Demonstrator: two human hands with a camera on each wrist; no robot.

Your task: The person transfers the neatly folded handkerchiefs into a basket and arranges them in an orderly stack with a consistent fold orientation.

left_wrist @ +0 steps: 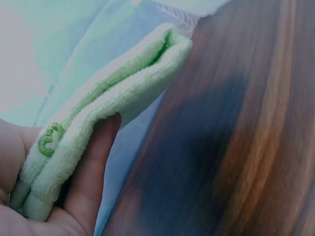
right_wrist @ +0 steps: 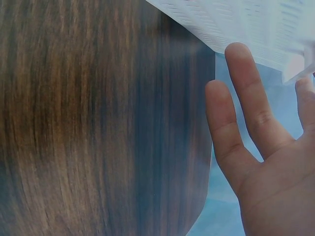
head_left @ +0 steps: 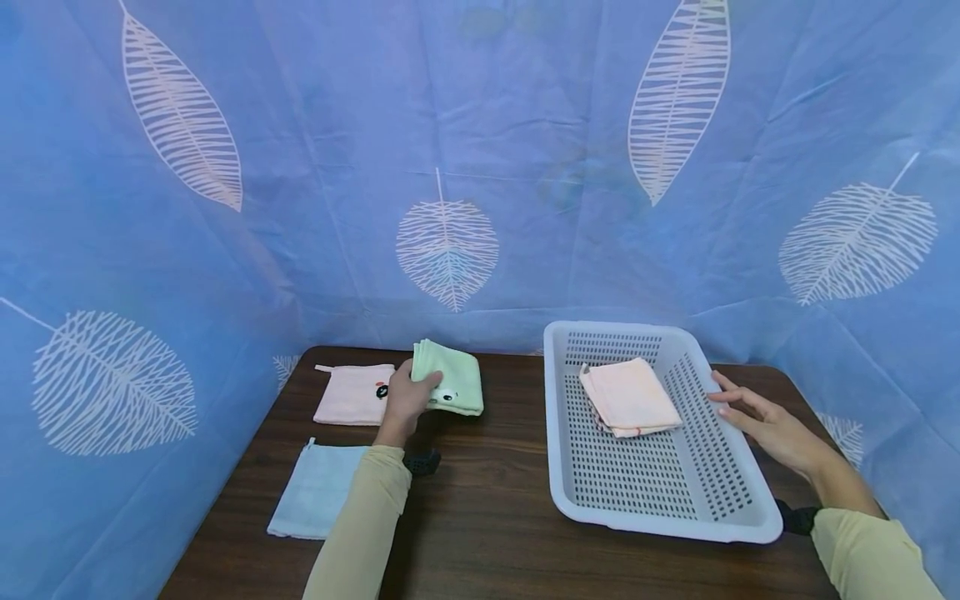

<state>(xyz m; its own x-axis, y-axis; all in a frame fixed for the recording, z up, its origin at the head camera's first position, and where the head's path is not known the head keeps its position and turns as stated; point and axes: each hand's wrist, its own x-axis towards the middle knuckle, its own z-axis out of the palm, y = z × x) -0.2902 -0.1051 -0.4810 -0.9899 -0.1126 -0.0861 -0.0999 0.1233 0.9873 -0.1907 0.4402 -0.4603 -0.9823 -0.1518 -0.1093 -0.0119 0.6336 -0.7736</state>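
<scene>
- The left hand (head_left: 405, 398) pinches a folded light-green terry cloth (head_left: 450, 377), its grip closed on the cloth's near edge, left of the white perforated plastic basket (head_left: 697, 508) and above the dark wooden counter (head_left: 487, 517).
- The right hand (head_left: 765, 421) rests with straight fingers, its grip open, on the basket's right rim.
- A folded peach cloth (head_left: 628, 397) lies inside the basket.
- Left of the basket, a pink cloth (head_left: 348, 394) and a pale-blue cloth (head_left: 315, 492) lie flat on the counter.
</scene>
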